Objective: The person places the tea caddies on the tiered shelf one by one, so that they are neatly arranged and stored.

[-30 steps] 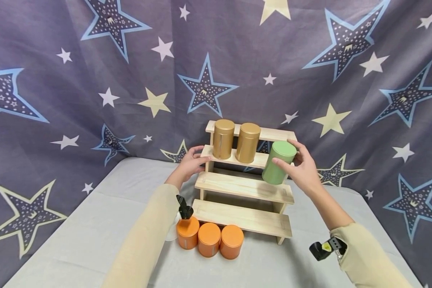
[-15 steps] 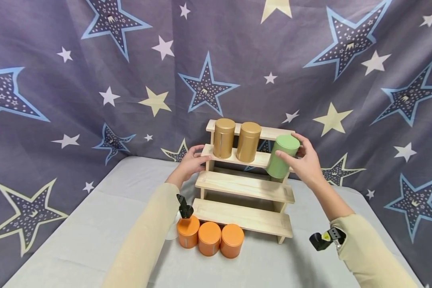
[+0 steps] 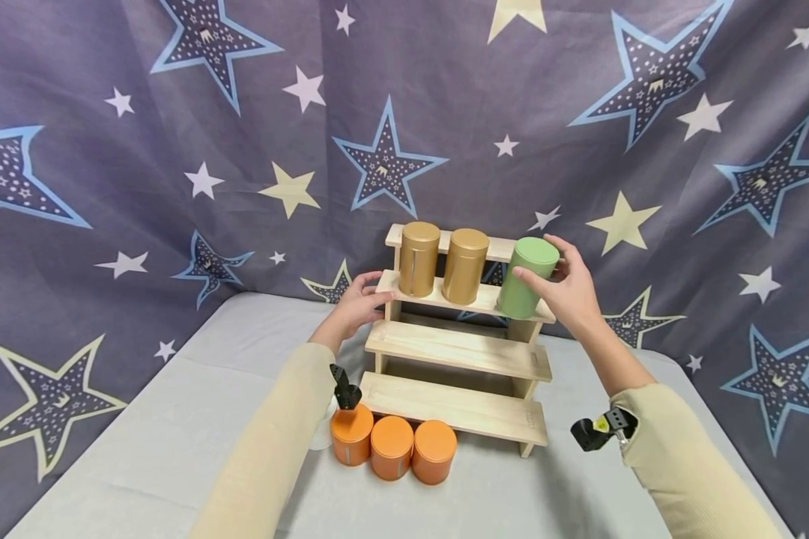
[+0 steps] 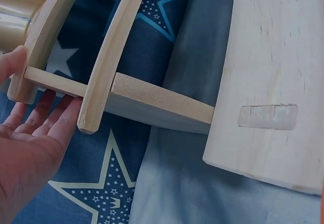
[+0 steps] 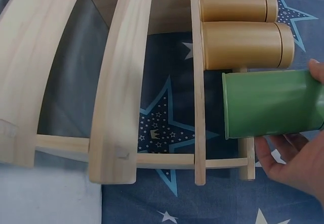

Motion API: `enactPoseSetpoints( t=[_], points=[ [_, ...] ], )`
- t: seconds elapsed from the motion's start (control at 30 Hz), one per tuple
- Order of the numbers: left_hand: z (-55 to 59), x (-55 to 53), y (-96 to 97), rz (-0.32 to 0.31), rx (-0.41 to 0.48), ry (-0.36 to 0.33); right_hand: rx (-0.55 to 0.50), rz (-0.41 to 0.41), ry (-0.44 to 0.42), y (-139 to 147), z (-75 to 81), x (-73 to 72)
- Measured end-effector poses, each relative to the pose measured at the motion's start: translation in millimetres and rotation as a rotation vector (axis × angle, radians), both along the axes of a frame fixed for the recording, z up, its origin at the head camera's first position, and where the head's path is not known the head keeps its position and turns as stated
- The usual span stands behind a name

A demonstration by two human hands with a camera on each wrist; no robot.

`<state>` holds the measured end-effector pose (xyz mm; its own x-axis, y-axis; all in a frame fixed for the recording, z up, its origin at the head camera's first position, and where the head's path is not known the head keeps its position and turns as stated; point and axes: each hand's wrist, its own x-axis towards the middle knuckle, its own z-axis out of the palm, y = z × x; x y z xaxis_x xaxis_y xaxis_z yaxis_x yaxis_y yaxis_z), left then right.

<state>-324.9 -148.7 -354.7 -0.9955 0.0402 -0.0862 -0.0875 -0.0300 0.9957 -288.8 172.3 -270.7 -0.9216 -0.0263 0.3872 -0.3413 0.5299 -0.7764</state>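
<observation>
A stepped wooden shelf [image 3: 458, 348] stands on the table. My left hand [image 3: 359, 305] grips the left end of its second board from the top; in the left wrist view the thumb [image 4: 12, 62] lies over the board and the fingers reach beneath. My right hand [image 3: 569, 288] holds a green tin [image 3: 529, 277] between thumb and fingers, slightly tilted, over the right end of that same board. In the right wrist view a small gap shows between the tin's base [image 5: 226, 106] and the board. Two gold tins [image 3: 420, 262] stand upright on this board, toward the left and middle.
Three orange tins [image 3: 391, 449] stand in a row on the table [image 3: 499, 501] before the shelf's lower left. A white round thing [image 3: 322, 434] is partly hidden behind my left sleeve. A star-patterned curtain [image 3: 243, 187] hangs close behind the shelf.
My right hand has raised the green tin from in front of the shelf, up and slightly right, to over the second board from the top. The left hand has stayed in place.
</observation>
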Motion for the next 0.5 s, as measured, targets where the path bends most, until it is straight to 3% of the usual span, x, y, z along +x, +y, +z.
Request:
enactPoseSetpoints(
  t=[0.5],
  points=[
    [-3.1, -2.0, -0.8, 0.012, -0.005, 0.006, -0.004, -0.011, 0.019, -9.7, 3.2, -14.3]
  ],
)
